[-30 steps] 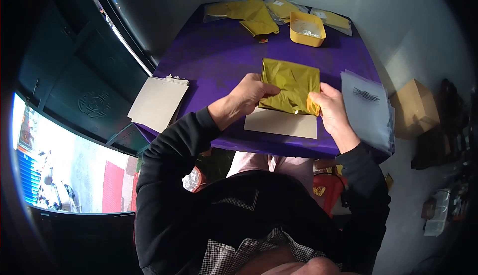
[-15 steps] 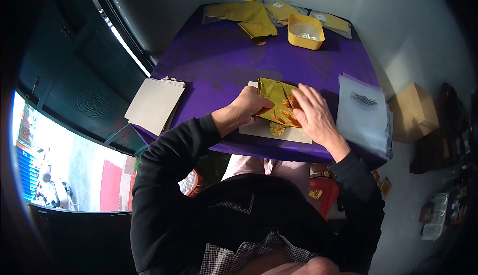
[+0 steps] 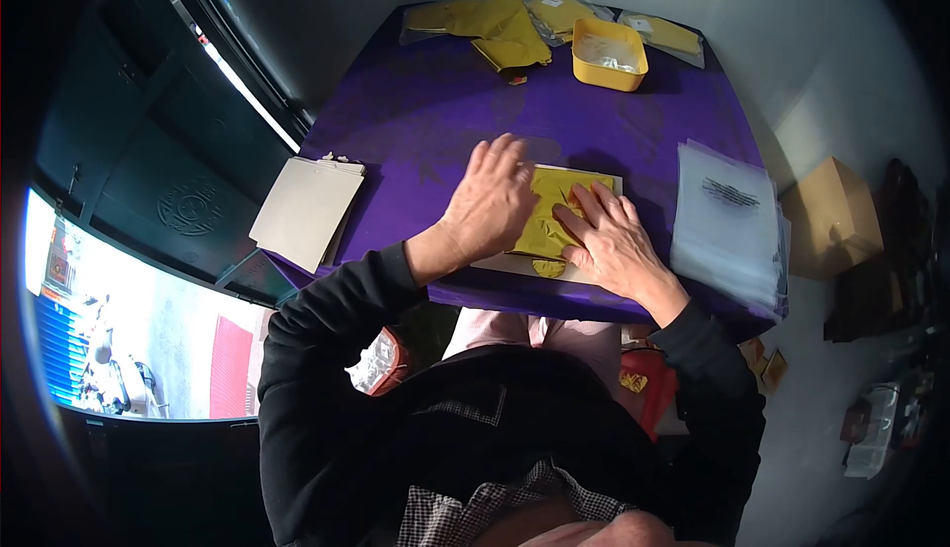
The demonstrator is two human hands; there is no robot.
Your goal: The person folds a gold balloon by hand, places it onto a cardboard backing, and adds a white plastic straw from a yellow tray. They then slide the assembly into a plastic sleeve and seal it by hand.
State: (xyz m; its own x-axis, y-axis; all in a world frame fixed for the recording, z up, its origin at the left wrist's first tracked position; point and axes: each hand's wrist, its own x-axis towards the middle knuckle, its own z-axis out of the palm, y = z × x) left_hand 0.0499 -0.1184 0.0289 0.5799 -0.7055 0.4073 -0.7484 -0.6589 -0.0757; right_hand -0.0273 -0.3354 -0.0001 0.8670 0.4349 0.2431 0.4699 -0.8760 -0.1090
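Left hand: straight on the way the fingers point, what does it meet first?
Probably the gold sheet at the far side, across the purple tabletop; the small scrap lies close to that line. The left hand may be raised, so depth is unclear.

Daylight is entering from the left, the doorway [image 3: 173, 349] glaring nearly white while the adjoining dark door [image 3: 109, 141] is remaining dim. Shadows are falling rightward from the yellow container [image 3: 608, 79] and the pale stack [image 3: 302, 208]. The plastic sheets [image 3: 727, 235] are giving off a pale sheen. Slight blur is softening the left hand [image 3: 487, 205]. Wide-angle distortion is bending straight edges; black vignetting is closing the corners.
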